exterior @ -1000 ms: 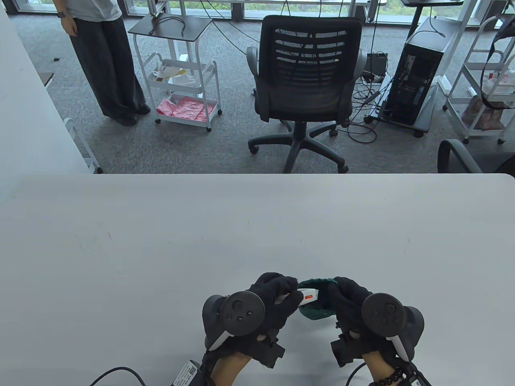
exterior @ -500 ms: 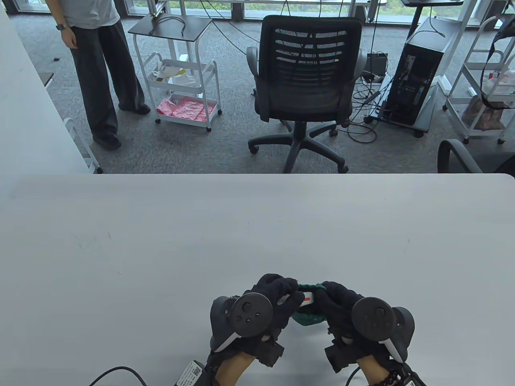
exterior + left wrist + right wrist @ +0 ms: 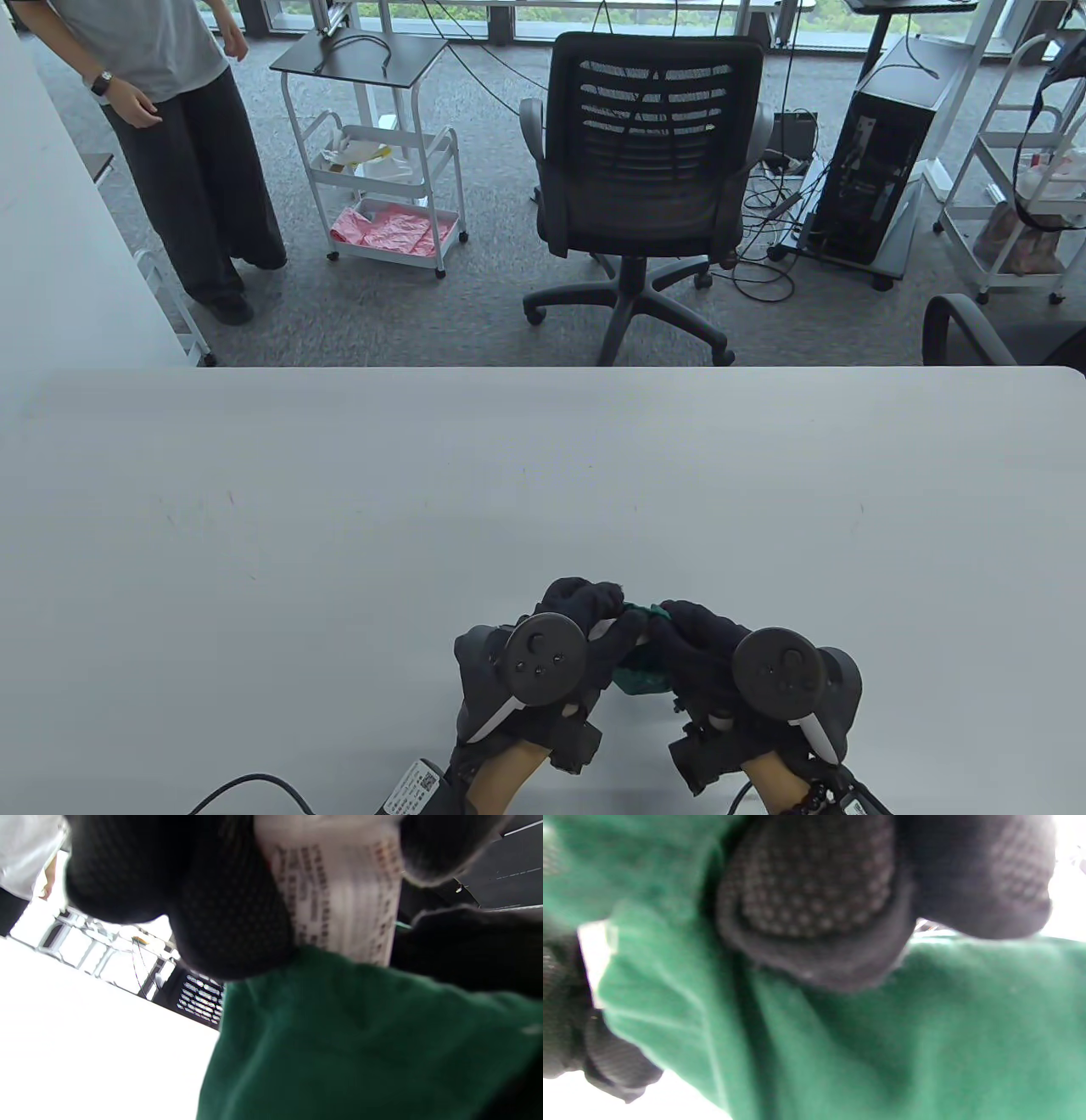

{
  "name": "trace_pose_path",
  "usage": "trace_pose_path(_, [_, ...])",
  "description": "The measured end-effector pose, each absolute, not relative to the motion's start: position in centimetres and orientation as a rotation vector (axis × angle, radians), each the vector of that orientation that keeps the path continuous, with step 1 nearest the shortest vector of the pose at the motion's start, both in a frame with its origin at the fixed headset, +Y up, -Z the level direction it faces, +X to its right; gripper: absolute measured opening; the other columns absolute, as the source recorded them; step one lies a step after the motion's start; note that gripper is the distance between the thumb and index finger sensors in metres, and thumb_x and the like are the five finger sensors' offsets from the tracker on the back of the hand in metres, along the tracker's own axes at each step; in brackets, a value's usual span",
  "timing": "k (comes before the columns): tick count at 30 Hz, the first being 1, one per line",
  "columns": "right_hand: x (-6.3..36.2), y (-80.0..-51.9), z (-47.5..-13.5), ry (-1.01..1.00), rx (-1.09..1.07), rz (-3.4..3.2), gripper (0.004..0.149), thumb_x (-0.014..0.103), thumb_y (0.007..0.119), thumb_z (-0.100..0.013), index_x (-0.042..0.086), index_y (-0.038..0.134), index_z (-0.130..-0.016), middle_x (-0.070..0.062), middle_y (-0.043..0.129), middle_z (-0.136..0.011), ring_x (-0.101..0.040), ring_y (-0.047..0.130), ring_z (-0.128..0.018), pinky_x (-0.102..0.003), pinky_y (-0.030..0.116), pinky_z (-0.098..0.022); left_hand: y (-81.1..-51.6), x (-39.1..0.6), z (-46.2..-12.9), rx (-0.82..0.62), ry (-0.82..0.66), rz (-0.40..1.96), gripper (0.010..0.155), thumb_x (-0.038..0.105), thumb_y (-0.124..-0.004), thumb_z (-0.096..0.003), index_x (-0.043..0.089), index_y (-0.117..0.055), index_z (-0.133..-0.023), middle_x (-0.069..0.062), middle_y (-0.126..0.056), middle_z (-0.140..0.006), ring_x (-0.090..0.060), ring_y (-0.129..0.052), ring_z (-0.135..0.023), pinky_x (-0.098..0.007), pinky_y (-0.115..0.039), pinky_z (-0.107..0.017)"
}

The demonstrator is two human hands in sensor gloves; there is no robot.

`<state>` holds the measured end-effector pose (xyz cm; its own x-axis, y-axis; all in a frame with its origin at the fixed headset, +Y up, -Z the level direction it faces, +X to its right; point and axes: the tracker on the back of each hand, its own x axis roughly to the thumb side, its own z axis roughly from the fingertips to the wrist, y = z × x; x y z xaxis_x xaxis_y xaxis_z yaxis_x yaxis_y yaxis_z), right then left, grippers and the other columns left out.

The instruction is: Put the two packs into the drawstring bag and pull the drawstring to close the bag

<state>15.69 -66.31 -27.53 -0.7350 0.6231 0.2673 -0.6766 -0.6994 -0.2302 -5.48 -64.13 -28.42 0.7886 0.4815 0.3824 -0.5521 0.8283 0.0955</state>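
Observation:
Near the table's front edge my two gloved hands meet around a small green drawstring bag. My left hand grips a white pack with printed text, its lower end sunk into the green bag. In the table view only a white sliver of that pack shows between the fingers. My right hand pinches the bag's cloth at its mouth, thumb pressed on the fabric. A second pack is not visible in any view.
The white table stretches away behind the hands. Beyond its far edge stand a black office chair, a white cart, a computer tower, and a person at the far left.
Both hands have drawn closer together, and the white pack has sunk further into the green bag, so less of it shows. The person at the back has stepped and raised an arm.

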Motion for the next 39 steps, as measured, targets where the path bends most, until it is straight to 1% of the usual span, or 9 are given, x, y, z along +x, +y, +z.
trace_pose_path(3, [16.0, -66.2, -27.6, -0.423, 0.198, 2.336, 0.044, 0.040, 0.082, -0.049, 0.002, 0.093, -0.070, -0.001, 0.104, -0.037, -0.007, 0.106, -0.015, -0.030, 0.097, -0.016, -64.5, -5.6, -28.7, 0.156, -0.355, 0.649, 0.063, 0.064, -0.067, -0.0479, 0.019, -0.079, -0.091, -0.014, -0.083, -0.090, -0.018, -0.111, -0.046, -0.040, -0.096, -0.043])
trace_pose_path(9, [16.7, -66.5, -27.9, -0.392, 0.159, 2.306, 0.044, 0.039, 0.082, -0.049, 0.002, 0.093, -0.070, -0.001, 0.104, -0.038, -0.007, 0.106, -0.016, -0.030, 0.097, -0.017, -64.6, -7.0, -29.2, 0.153, -0.249, 0.640, 0.067, 0.062, -0.067, -0.0496, 0.015, -0.072, -0.097, -0.015, -0.083, -0.090, -0.021, -0.109, -0.047, -0.043, -0.093, -0.043])
trace_pose_path(13, [16.9, -66.5, -28.0, -0.389, 0.156, 2.289, 0.044, 0.039, 0.082, -0.049, 0.003, 0.093, -0.070, -0.001, 0.104, -0.038, -0.007, 0.106, -0.016, -0.030, 0.097, -0.017, -65.7, -7.5, -30.0, -0.015, -0.197, 0.638, 0.075, 0.064, -0.066, -0.0491, 0.011, -0.066, -0.102, -0.018, -0.082, -0.091, -0.025, -0.108, -0.050, -0.046, -0.092, -0.044])
trace_pose_path(17, [16.8, -66.5, -28.0, -0.388, 0.187, 2.276, 0.044, 0.040, 0.082, -0.049, 0.003, 0.093, -0.071, -0.001, 0.104, -0.038, -0.007, 0.106, -0.017, -0.030, 0.097, -0.018, -66.7, -7.3, -30.8, -0.167, -0.237, 0.673, 0.075, 0.064, -0.066, -0.0497, 0.010, -0.067, -0.102, -0.015, -0.087, -0.087, -0.024, -0.109, -0.049, -0.046, -0.092, -0.043])
trace_pose_path(20, [16.8, -66.6, -28.0, -0.390, 0.211, 2.281, 0.044, 0.040, 0.081, -0.049, 0.003, 0.092, -0.071, -0.001, 0.104, -0.039, -0.007, 0.106, -0.017, -0.030, 0.097, -0.019, -67.4, -7.0, -31.5, -0.244, -0.277, 0.729, 0.063, 0.057, -0.070, -0.0513, 0.015, -0.074, -0.097, -0.011, -0.093, -0.081, -0.023, -0.110, -0.046, -0.045, -0.093, -0.042])
trace_pose_path(22, [16.8, -66.7, -28.1, -0.388, 0.219, 2.297, 0.044, 0.040, 0.081, -0.049, 0.004, 0.092, -0.071, -0.001, 0.104, -0.039, -0.007, 0.106, -0.018, -0.030, 0.097, -0.019, -67.5, -7.1, -31.7, -0.227, -0.300, 0.727, 0.048, 0.049, -0.074, -0.0523, 0.019, -0.085, -0.088, -0.006, -0.099, -0.072, -0.019, -0.111, -0.041, -0.042, -0.095, -0.039])
trace_pose_path(23, [16.8, -66.8, -28.2, -0.384, 0.221, 2.307, 0.044, 0.040, 0.081, -0.049, 0.004, 0.092, -0.071, -0.001, 0.104, -0.040, -0.008, 0.106, -0.018, -0.030, 0.097, -0.019, -67.3, -7.2, -31.7, -0.207, -0.295, 0.719, 0.046, 0.048, -0.075, -0.0522, 0.019, -0.086, -0.086, -0.005, -0.100, -0.070, -0.018, -0.111, -0.039, -0.041, -0.095, -0.038])
trace_pose_path(29, [16.6, -67.2, -28.7, -0.321, 0.310, 2.359, 0.046, 0.042, 0.080, -0.049, 0.006, 0.090, -0.076, -0.002, 0.104, -0.046, -0.011, 0.108, -0.025, -0.033, 0.097, -0.025, -66.0, -8.6, -31.5, -0.061, -0.275, 0.780, 0.043, 0.047, -0.075, -0.0521, 0.018, -0.088, -0.081, -0.002, -0.101, -0.060, -0.013, -0.110, -0.033, -0.038, -0.096, -0.035])
trace_pose_path(39, [17.9, -66.8, -28.7, -0.344, 0.331, 2.299, 0.054, 0.046, 0.073, -0.051, 0.009, 0.080, -0.089, -0.009, 0.098, -0.071, -0.025, 0.107, -0.053, -0.045, 0.092, -0.045, -66.4, -11.4, -32.4, -0.059, -0.184, 0.957, 0.044, 0.047, -0.073, -0.0531, 0.017, -0.087, -0.081, -0.002, -0.099, -0.057, -0.011, -0.108, -0.030, -0.037, -0.096, -0.033])
